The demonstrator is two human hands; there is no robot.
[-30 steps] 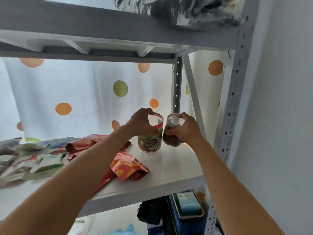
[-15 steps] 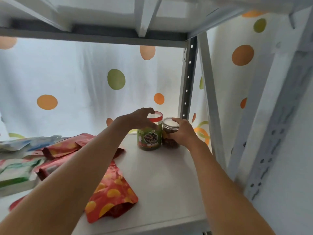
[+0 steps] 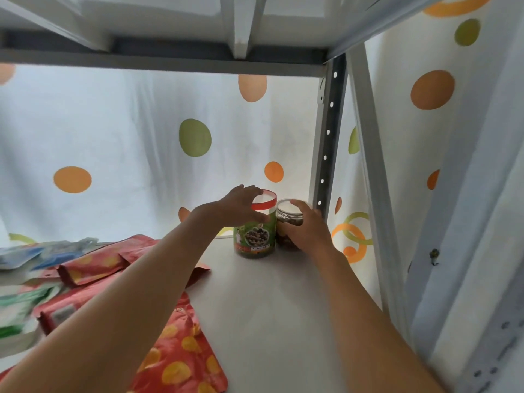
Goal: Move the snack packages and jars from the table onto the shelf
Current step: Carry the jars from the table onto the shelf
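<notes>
Shelf [image 3: 269,307], green-labelled jar [image 3: 255,236] — writing perhaps unreadable

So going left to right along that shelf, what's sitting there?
Blurred green-and-white packets → red foil pouches with yellow spots → green-labelled jar with red-rimmed lid, left hand on it → clear jar of dark snacks, held by right hand → grey perforated shelf post.

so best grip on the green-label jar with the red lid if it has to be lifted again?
Probably the lid end, from above and the left. The green-label jar stands upright on the shelf, its red lid exposed. The clear jar sits tight against its right side, so a side wrap has no room there. The left hand already cups the lid rim; the right hand holds the clear jar.
</notes>
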